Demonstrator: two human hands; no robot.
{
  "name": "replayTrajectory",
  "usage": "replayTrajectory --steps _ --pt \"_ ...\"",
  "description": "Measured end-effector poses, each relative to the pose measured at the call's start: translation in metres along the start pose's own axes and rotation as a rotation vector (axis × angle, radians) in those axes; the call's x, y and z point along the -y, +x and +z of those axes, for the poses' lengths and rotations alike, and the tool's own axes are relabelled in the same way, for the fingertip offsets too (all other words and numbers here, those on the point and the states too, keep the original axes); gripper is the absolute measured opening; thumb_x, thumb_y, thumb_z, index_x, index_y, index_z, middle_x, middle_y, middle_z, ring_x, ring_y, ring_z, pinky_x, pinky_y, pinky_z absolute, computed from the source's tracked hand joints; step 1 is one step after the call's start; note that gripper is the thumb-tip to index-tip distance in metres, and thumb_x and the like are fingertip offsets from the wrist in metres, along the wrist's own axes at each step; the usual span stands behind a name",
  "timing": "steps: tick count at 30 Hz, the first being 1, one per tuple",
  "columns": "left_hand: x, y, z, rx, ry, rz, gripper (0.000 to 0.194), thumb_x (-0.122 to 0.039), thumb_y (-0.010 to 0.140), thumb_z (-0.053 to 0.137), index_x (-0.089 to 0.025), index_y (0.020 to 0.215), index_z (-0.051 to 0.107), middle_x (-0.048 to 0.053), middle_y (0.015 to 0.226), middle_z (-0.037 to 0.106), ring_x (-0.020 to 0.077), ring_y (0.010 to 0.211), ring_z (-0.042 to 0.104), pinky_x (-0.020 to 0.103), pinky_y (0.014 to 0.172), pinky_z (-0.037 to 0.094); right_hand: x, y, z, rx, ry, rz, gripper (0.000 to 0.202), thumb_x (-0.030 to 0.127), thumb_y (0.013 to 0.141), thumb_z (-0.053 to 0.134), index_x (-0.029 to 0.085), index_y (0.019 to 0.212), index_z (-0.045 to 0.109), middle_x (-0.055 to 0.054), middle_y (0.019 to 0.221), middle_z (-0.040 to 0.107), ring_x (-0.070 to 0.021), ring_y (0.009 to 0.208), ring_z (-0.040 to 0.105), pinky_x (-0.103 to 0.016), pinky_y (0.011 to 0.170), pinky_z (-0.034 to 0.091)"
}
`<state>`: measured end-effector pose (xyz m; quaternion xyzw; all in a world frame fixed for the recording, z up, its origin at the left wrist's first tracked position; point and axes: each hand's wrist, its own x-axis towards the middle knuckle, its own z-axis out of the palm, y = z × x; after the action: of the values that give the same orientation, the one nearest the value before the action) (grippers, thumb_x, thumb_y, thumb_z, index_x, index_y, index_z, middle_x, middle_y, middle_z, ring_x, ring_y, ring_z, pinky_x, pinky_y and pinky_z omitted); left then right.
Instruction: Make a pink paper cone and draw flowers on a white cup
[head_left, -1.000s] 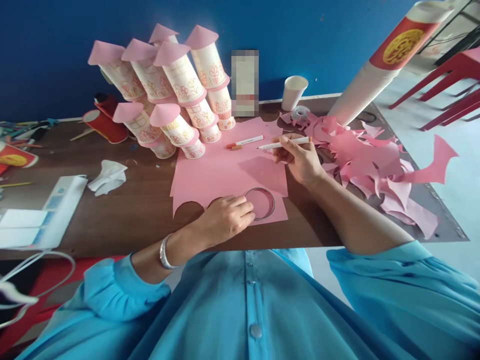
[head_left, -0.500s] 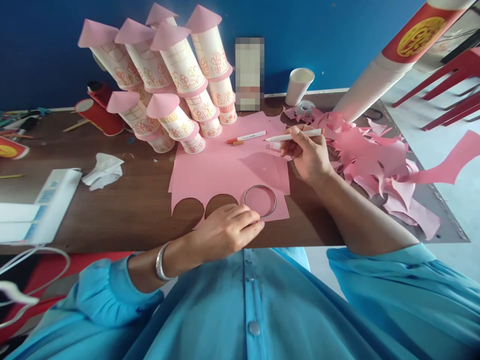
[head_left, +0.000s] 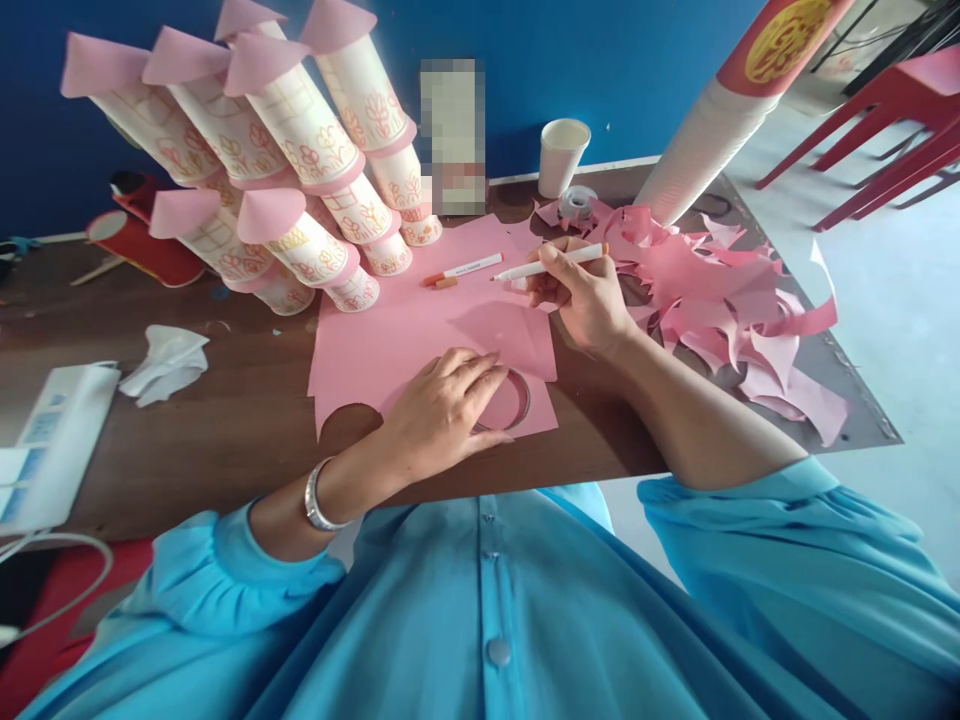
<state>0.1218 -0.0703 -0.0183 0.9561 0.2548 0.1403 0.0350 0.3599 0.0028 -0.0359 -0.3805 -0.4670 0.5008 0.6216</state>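
Observation:
My left hand (head_left: 450,412) lies flat over the left part of a thin ring (head_left: 524,400), fingers stretched out and thumb apart. Beneath the ring is pink paper (head_left: 405,345), whose near edge has rounded cutouts, one partly covered by my left hand. A white marker (head_left: 551,262) with an orange end is gripped in my right hand (head_left: 589,300), its uncovered tip pointing left above the paper. On the paper rest a second white-and-orange marker (head_left: 463,270) and a small orange cap (head_left: 446,283).
Several paper-cup towers (head_left: 300,140) with pink cone roofs stand at the back left. Pink scraps (head_left: 720,310) pile up on the right, near a stack of cups (head_left: 697,130), a tape roll (head_left: 578,203) and a white cup (head_left: 564,155). A crumpled tissue (head_left: 165,365) and power strip (head_left: 67,440) are left.
My left hand has moved up onto the ring, its fingers spreading over it. My right hand still holds the marker above the paper. The whole view has shifted, with things appearing farther left.

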Motion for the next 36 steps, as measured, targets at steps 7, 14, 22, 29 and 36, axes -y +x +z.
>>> replayTrajectory --steps 7,14,22,29,36 --pt "0.0 0.0 -0.001 0.049 -0.064 -0.023 0.07 -0.037 0.083 0.09 -0.006 0.14 0.062 0.019 0.138 0.073 0.0343 0.12 0.066 0.049 0.105 0.058 -0.001 -0.001 -0.001 0.015 -0.047 0.036 0.06 0.075 0.069 0.09 0.021 0.084 0.068 0.002 0.069 0.066 -0.0123 0.063 0.065 -0.024 0.055 0.055" --pt "-0.002 -0.005 -0.003 0.05 -0.098 -0.037 0.066 -0.032 0.085 0.088 -0.006 0.14 0.063 0.019 0.137 0.074 0.0345 0.123 0.065 0.05 0.108 0.056 -0.001 -0.002 -0.002 0.027 -0.072 0.046 0.058 0.074 0.073 0.088 0.021 0.084 0.066 0.002 0.071 0.068 -0.0112 0.062 0.064 -0.023 0.055 0.055" --pt "-0.002 -0.004 -0.004 0.082 -0.143 -0.083 0.066 -0.032 0.083 0.088 -0.008 0.138 0.062 0.019 0.138 0.073 0.0359 0.124 0.065 0.051 0.108 0.056 0.0 -0.002 -0.002 0.025 -0.103 0.054 0.056 0.073 0.076 0.087 0.022 0.085 0.065 0.002 0.07 0.068 -0.0115 0.062 0.064 -0.024 0.056 0.056" --pt "-0.006 -0.008 -0.006 0.087 -0.121 -0.074 0.069 -0.036 0.083 0.09 -0.006 0.138 0.061 0.019 0.138 0.073 0.0369 0.123 0.065 0.053 0.107 0.056 -0.002 -0.002 -0.003 0.034 -0.08 0.045 0.057 0.074 0.074 0.088 0.022 0.084 0.066 0.002 0.071 0.069 -0.0118 0.063 0.066 -0.023 0.055 0.057" --pt "-0.002 -0.01 -0.006 0.107 -0.076 -0.049 0.076 -0.04 0.082 0.091 -0.006 0.142 0.059 0.021 0.144 0.07 0.0376 0.127 0.066 0.053 0.107 0.058 -0.001 -0.002 -0.002 0.032 -0.097 0.059 0.056 0.074 0.074 0.088 0.023 0.084 0.066 0.003 0.071 0.068 -0.0113 0.061 0.064 -0.024 0.055 0.056"
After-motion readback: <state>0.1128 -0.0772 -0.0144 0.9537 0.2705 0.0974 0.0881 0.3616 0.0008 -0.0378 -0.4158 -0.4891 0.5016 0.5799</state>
